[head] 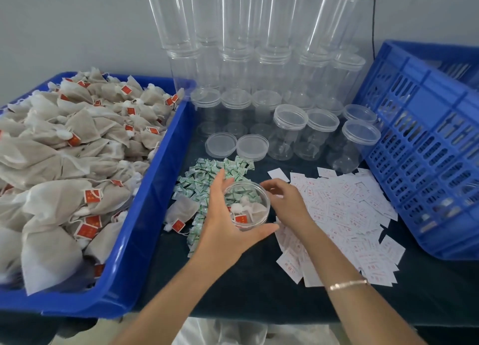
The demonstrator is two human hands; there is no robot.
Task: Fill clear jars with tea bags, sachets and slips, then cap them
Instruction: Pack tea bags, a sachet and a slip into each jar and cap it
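Head view: left hand (228,223) curled round open jar (256,204), right hand (285,204) grip unclear, red tags (92,196) unreadable.

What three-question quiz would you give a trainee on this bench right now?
1. True or false: the jar gripped by the left hand is capped.
2. The pile of white slips lies where, relative to that jar? A: to the person's right. B: to the person's left. C: inside it.
3. How many loose lids lie flat just behind the green sachets?
Key: 1 false; 2 A; 3 two.
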